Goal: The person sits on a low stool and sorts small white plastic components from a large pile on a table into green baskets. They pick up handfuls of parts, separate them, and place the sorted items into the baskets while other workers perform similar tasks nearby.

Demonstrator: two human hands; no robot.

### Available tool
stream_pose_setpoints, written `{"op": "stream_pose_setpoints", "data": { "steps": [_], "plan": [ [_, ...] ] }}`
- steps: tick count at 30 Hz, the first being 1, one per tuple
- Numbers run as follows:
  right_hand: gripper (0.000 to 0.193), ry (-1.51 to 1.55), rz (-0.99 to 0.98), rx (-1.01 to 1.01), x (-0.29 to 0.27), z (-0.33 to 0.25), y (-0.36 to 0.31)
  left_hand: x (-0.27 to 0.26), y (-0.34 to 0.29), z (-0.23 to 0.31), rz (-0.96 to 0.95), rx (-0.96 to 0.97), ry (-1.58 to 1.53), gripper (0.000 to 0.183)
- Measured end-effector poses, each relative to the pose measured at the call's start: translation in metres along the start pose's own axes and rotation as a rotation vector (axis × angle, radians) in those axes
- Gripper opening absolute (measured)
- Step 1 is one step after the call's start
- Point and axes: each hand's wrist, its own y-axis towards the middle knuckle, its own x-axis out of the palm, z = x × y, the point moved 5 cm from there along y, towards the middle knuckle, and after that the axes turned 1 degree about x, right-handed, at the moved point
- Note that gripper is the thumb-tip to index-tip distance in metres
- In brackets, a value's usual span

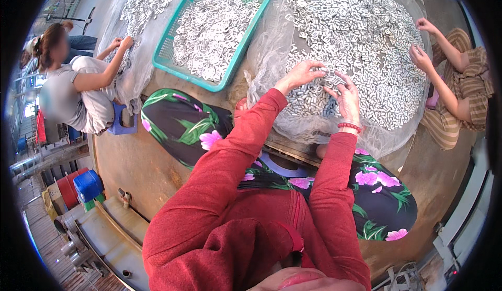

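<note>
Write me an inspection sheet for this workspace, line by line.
Surface: worn brown floor, partly covered by a translucent whitish sheet.
Work items: broad heap of small silver-grey pieces; green rectangular plastic basket filled with pale pieces.
Clutter: blue plastic container beside a red drum, lower left.
Hands: left hand and right hand over the heap, small pieces at their fingertips; exact grip unclear.
Cables: nothing clearly seen.
Surroundings: co-worker in grey top at left, on a blue stool; co-worker in striped brown clothing at right.

Grey pieces [330,77] between both hands [304,75] [347,100]
</note>
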Motion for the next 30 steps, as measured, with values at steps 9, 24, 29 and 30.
{"op": "stream_pose_setpoints", "data": {
  "steps": [9, 24, 29, 30],
  "plan": [
    [0.044, -0.295, 0.186, -0.012, -0.005, 0.034, 0.015, -0.004, -0.026, -0.031, 0.370, 0.069, 0.203, 0.034],
    [0.040, -0.587, 0.157, 0.094, -0.017, 0.002, 0.019, 0.043, -0.045, 0.002, 0.352, -0.112, 0.295, 0.029],
    [0.048, -0.599, 0.235, 0.038, -0.026, 0.003, 0.014, 0.033, -0.042, 0.007, 0.498, 0.094, -0.072, 0.033],
    [0.049, -0.607, 0.204, 0.086, -0.017, 0.004, 0.008, 0.025, -0.042, 0.012, 0.558, 0.152, -0.169, 0.034]
  ]
}}
